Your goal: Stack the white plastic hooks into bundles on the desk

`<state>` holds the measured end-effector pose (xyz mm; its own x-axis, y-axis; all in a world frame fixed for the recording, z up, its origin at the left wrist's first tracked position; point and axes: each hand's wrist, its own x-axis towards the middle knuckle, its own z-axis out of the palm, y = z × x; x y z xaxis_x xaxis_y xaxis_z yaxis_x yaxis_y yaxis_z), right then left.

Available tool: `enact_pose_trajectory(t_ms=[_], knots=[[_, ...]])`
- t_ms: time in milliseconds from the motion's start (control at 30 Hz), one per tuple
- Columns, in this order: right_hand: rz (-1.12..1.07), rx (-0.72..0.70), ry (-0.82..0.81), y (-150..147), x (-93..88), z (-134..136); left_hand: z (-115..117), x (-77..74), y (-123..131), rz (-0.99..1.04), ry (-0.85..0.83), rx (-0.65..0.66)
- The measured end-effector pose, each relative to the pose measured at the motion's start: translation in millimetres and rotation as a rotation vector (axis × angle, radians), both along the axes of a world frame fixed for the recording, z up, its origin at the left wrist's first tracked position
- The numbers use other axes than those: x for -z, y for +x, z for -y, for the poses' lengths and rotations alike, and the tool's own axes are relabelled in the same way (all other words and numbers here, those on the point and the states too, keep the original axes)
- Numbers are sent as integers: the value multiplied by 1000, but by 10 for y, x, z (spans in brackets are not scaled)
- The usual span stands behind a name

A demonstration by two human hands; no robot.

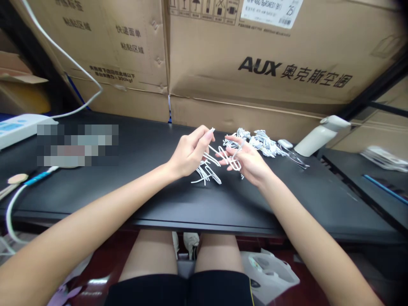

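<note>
My left hand [193, 149] is closed, with thumb and index finger pinching a thin white cord [211, 158] whose end sticks up above the thumb. The cord runs across in bent loops to my right hand [250, 160]. There the loops lie among the loosely spread fingers, which hold them. Just below my left hand, a small bunch of white cords [207, 173] rests on the black table. Behind my right hand lies a larger heap of bundled white cords [261, 142], partly hidden by the fingers.
Large cardboard boxes [223, 63] stand along the table's back edge. On the right are a white bottle [321, 135] and glasses [298, 160]. A white power strip [24, 127] and a blurred-out patch are at left. A plastic bag [270, 274] sits below the table [153, 195].
</note>
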<state>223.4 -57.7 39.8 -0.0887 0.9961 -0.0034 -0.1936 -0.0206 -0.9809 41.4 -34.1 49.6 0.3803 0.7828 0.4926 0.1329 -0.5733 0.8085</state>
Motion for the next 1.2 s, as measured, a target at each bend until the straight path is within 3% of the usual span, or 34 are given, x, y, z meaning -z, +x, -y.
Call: enact_pose_trajectory(t_ms=[267,633,933,1200], knots=[[-17,-47,3,6,8,-2,24,-17,14,-27,-7,-16],[-243,-214,4,43,-78,33,7,1,5,-8,-20,-9],[-82,-101,-53,7,-9,1,-7,22,3,-7,20,-3],[-55,-127,-32,27,7,-3,6,35,-14,-83,105,6]])
